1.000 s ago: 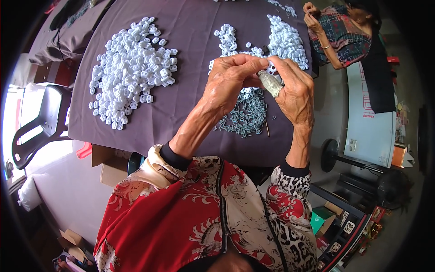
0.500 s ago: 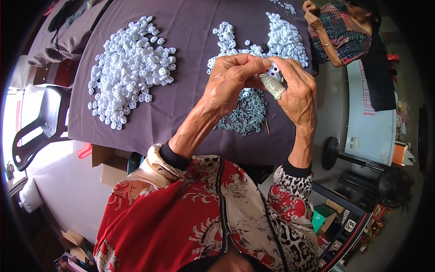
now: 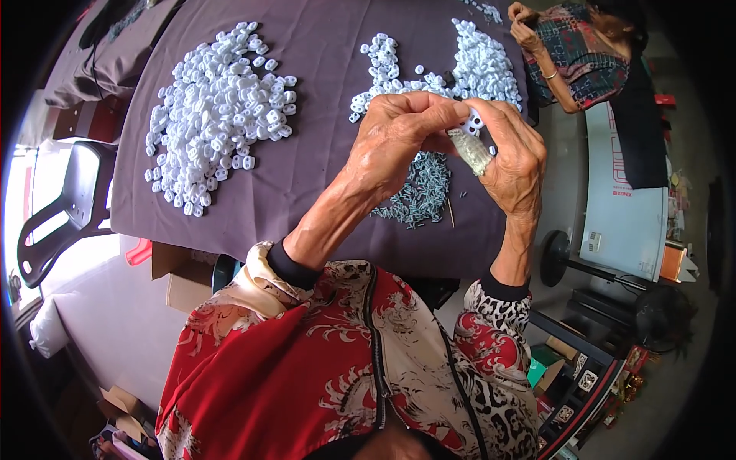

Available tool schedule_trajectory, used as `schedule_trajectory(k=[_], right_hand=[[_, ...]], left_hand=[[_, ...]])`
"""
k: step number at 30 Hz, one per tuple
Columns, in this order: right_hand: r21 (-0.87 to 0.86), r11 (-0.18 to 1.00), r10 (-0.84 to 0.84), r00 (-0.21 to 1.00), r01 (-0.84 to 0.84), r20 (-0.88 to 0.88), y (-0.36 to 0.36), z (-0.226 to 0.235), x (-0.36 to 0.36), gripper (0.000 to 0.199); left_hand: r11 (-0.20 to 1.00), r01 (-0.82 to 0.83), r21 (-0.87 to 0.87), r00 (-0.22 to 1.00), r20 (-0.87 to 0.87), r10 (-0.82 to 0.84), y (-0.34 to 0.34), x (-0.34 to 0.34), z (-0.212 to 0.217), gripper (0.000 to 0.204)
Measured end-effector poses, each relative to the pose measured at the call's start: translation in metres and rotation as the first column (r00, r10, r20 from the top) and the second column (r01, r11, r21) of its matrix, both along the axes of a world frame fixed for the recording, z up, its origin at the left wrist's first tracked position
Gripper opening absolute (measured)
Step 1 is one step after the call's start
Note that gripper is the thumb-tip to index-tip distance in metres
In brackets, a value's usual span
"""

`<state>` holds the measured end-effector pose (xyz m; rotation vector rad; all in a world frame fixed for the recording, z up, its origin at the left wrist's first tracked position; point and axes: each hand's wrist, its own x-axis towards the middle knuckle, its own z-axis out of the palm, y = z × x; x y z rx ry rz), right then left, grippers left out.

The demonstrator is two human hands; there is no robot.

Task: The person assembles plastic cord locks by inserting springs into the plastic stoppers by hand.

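Above the far-middle part of the table, my two hands meet fingertip to fingertip. Between the fingers of my right hand is a small white plastic piece with holes. Pale tape wraps the right thumb. My left hand is closed in a pinch against that piece; whatever its fingertips hold is hidden. Below the hands lies a heap of tiny grey-green pins. Behind them are more white pieces and a dense pale heap.
A large pile of white pieces covers the left part of the purple-grey tablecloth. A thin stick lies beside the pins. Another person works at the far right. A black chair stands left, a cardboard box below the table edge.
Both hands have shifted slightly right. The right hand has moved a little away from the left, and the white piece has turned between the fingers.
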<state>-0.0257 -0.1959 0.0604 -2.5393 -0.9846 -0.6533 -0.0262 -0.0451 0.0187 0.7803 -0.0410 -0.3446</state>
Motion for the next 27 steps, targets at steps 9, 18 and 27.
schedule_trajectory(k=[9,18,27], right_hand=[[-0.013,0.999,0.045,0.999,-0.044,0.017,-0.0007,0.0033,-0.0027,0.041],[-0.012,0.999,0.049,0.997,-0.049,0.054,-0.0016,0.0029,-0.0016,0.028],[-0.001,0.998,0.062,0.997,-0.062,0.048,-0.0027,0.0056,-0.0031,0.027]], left_hand=[[0.999,0.042,0.014,0.998,0.041,-0.042,0.0025,-0.0006,0.0015,0.016],[0.999,0.046,-0.002,0.999,0.019,-0.046,0.0007,-0.0030,0.0011,0.017],[0.998,0.050,-0.041,0.999,0.015,-0.050,-0.0010,-0.0039,0.0030,0.019]])
